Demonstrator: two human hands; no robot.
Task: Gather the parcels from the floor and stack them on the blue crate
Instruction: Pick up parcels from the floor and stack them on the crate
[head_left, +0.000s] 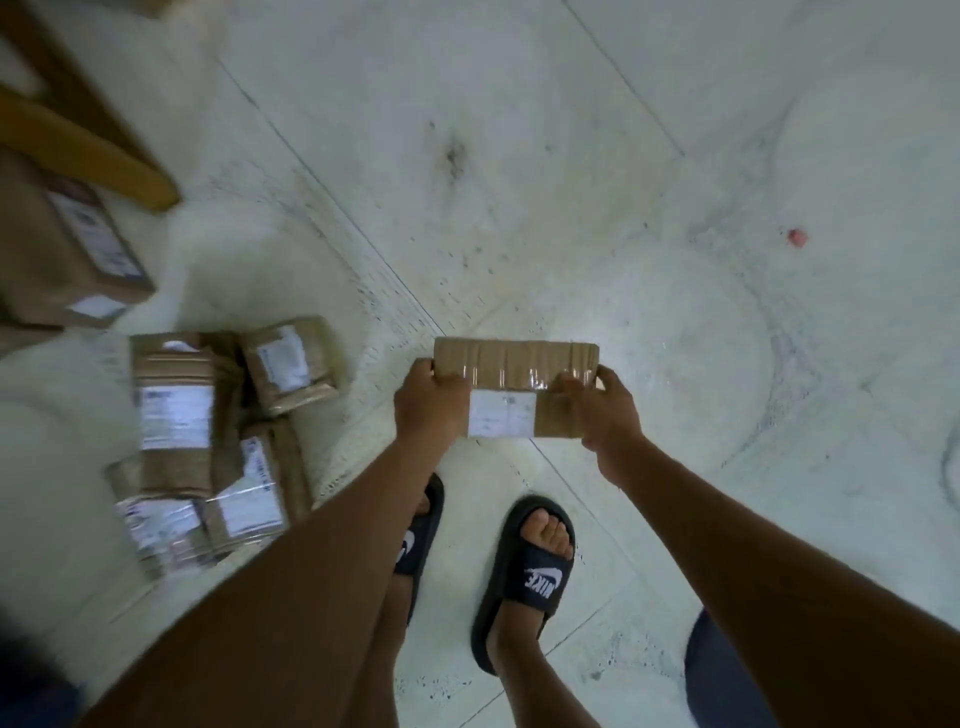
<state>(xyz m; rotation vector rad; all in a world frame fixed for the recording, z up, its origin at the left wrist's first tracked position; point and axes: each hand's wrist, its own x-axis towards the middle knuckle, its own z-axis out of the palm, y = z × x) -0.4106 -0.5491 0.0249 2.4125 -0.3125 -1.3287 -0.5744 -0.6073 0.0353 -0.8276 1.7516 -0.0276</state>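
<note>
Both hands are on one box right now: the left hand (427, 397) grips the left end of a flat cardboard parcel (519, 364) with its fingers curled over the top edge, and the right hand (605, 410) pinches the right end the same way, thumb on the taped face. From where I'm watching, the parcel is held level out in front of the body, just about dead center of the view, above the white floor (597, 156), with a white shipping label (501, 414) on the side facing me. Down at 6 o'clock from it I can see both feet in black slides (524, 577), planted on the tiles. Over at 9 o'clock there's a loose pile of taped parcels (208, 447) still lying on the floor, several with white labels, kinda blurry. Further up at 10 o'clock sits a bigger brown box (67, 260) with a label on top, and beyond it, near 11, some wooden furniture legs (88, 150). At roughly 2 o'clock there's a tiny pink scrap (796, 237) on the floor, well apart from everything. Can't spot the blue crate in this view.
</note>
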